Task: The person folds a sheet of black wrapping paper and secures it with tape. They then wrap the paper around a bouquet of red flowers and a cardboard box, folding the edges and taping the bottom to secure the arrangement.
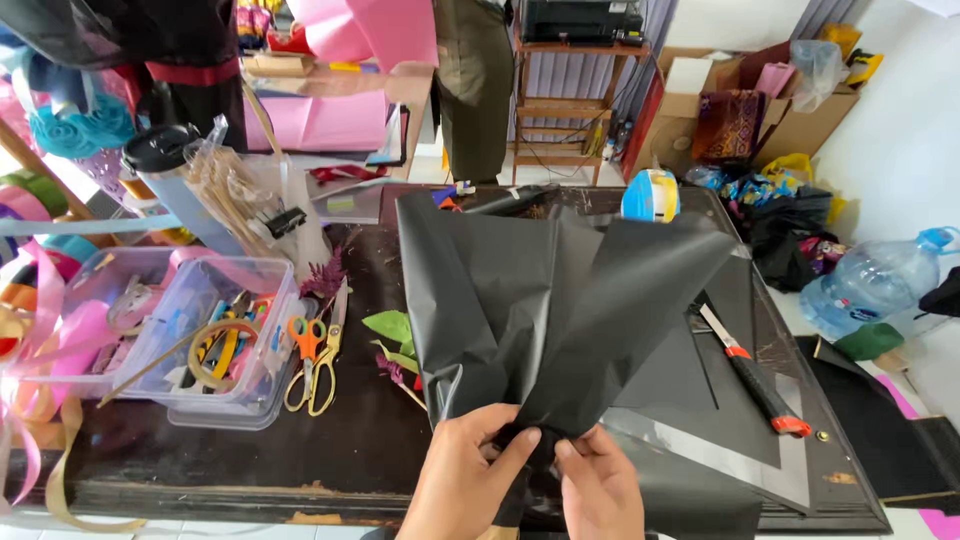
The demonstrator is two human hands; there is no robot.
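You are in a home craft workroom, the kind used for wrapping gifts or bouquets. A worn dark table [250, 470] fills the middle of the frame. At the left edge, loops of pink and gold ribbon [40, 400] spill beside a clear plastic box [200, 390] of small tools, with orange-handled scissors [308, 340] and a gold pair just beside it. In the upper left, a bundle of thin wooden sticks [225, 185] stands upright. Pink paper sheets [375, 30] hang at top centre. A utility knife [755, 375] lies at the right of the table, and cardboard boxes [800, 120] of fabric crowd the upper right corner.
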